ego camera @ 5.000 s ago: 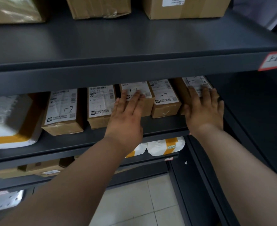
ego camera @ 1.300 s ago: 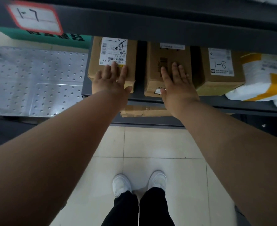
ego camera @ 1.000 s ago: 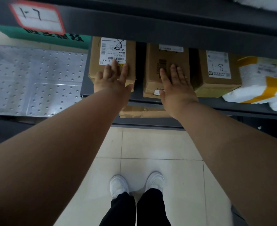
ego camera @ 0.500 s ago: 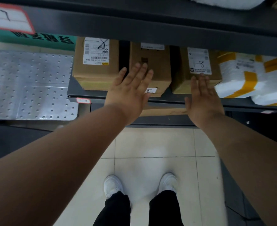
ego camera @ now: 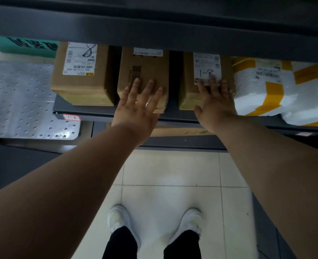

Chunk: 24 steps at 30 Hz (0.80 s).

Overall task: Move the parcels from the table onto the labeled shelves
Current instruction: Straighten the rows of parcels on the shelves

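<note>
The parcels you are handling sit on the shelf point(ego camera: 90, 111), not on a table. The left box point(ego camera: 79, 79), middle box point(ego camera: 145, 68) and 1-8 box point(ego camera: 188, 81) stand side by side with narrow gaps between them, and the white bags point(ego camera: 263, 98) lie just beside them on the right. The boxes lie label-up, likely so the written code can be read from where you stand and checked against the tag point(ego camera: 71, 117) on the shelf's front edge, which seems to read the same. Your left hand point(ego camera: 137, 107) lies flat on the near end of the middle box, fingers straight and spread, wrapped round nothing. Your right hand point(ego camera: 216, 103) rests the same way on the 1-8 box, fingertips reaching its label and thumb out to the side. Neither hand grasps anything, and both are released and pressing. That flat pose suits pushing the boxes back and squaring them in the row, not lifting them. Both arms reach forward and down under the upper shelf point(ego camera: 154, 25), nearly straight, with wrists low at the shelf's edge.
</note>
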Each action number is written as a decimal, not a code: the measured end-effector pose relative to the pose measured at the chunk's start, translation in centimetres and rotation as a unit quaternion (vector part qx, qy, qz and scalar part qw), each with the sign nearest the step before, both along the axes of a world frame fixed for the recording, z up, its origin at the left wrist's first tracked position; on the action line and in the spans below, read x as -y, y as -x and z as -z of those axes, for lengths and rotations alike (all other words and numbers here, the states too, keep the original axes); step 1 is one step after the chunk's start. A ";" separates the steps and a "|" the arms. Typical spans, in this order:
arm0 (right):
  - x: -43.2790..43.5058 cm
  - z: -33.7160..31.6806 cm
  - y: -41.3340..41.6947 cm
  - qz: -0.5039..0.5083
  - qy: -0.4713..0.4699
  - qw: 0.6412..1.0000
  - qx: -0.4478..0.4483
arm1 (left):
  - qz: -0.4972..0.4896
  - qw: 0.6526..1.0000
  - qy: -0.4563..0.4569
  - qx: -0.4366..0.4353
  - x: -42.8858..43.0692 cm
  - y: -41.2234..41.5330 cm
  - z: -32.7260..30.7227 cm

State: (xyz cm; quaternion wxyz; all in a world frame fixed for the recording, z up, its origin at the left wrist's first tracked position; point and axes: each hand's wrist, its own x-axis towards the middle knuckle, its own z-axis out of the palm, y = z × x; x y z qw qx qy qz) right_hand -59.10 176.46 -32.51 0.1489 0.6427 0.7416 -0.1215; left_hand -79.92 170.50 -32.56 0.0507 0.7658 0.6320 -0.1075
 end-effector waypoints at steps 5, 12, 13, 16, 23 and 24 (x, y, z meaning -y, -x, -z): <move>1.4 0.1 0.1 -0.033 0.000 0.999 0.001 | 0.005 1.000 -0.004 0.007 0.1 0.2 -0.5; 1.5 0.2 0.9 -0.024 0.009 1.000 -0.003 | 0.002 1.000 0.010 0.011 0.1 -0.2 -0.5; 1.5 0.3 1.1 -0.021 0.009 1.000 -0.005 | 0.001 1.000 0.014 0.013 0.1 -0.2 -0.5; 1.5 0.4 1.4 -0.018 0.007 1.000 -0.014 | -0.003 0.999 0.017 0.029 0.1 -0.1 -0.5; 1.9 0.0 0.4 -0.043 -0.007 0.999 -0.029 | -0.008 0.999 0.011 0.043 1.1 -2.3 -1.7; 2.3 -0.2 -0.3 -0.044 -0.021 0.998 -0.032 | 0.009 0.999 0.007 0.048 1.4 -3.2 -2.1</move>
